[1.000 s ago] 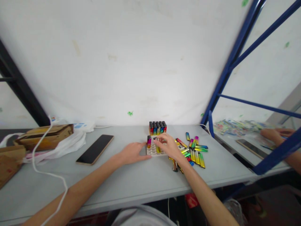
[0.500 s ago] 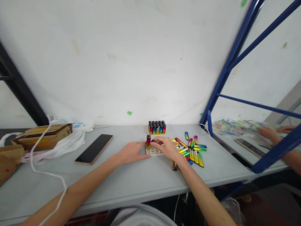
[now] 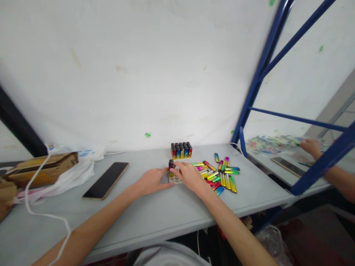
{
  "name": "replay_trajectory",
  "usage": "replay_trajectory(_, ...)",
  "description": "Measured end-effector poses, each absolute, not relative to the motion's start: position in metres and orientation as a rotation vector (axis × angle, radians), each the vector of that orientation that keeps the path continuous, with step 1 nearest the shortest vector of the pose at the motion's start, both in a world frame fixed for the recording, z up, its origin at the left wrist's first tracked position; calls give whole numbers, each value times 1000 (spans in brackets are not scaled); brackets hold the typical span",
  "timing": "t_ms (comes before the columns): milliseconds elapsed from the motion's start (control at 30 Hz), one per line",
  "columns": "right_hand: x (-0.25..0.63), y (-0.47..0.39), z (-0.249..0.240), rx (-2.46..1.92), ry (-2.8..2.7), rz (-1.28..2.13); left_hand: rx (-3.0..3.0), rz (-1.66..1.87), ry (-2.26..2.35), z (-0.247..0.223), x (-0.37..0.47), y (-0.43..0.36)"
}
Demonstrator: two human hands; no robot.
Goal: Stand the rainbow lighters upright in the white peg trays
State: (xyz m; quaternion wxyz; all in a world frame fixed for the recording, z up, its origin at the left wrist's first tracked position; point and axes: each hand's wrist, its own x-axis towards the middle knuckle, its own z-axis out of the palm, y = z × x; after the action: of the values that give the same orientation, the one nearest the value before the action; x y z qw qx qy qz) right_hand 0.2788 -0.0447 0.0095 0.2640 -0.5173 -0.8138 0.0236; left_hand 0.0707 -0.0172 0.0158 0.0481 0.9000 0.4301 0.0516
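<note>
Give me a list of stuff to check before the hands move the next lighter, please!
1. Left hand at the white tray's left side: ok.
2. Right hand over the tray: ok.
3. Lighter under the right fingers pushed all the way in: cannot tell, the hand hides it.
4. Loose lighters lined up neatly: not ok, jumbled to the right.
5. Lighter block behind standing up: ok.
6. Phone away from the tray: ok.

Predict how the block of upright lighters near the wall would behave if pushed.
The block of lighters would probably slide as one group if pushed low, since they stand packed closely together. Pushed near the black tops, outer ones might tip, as each is tall and narrow. Their shiny sides may feel slippery.
</note>
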Motion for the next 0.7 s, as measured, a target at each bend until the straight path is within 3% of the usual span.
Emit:
replay_trajectory(233, 290, -43, 14, -1298, -2218, 86, 2734, 222, 1284, 13, 69, -16)
replay_trajectory(567, 359, -25, 29, -1866, -1990, -98, 2695, 259, 1281, 9, 67, -14)
replay_trajectory(700, 377, -17, 14, -1770, -2167, -69, 2713, 239, 1271, 8, 68, -13)
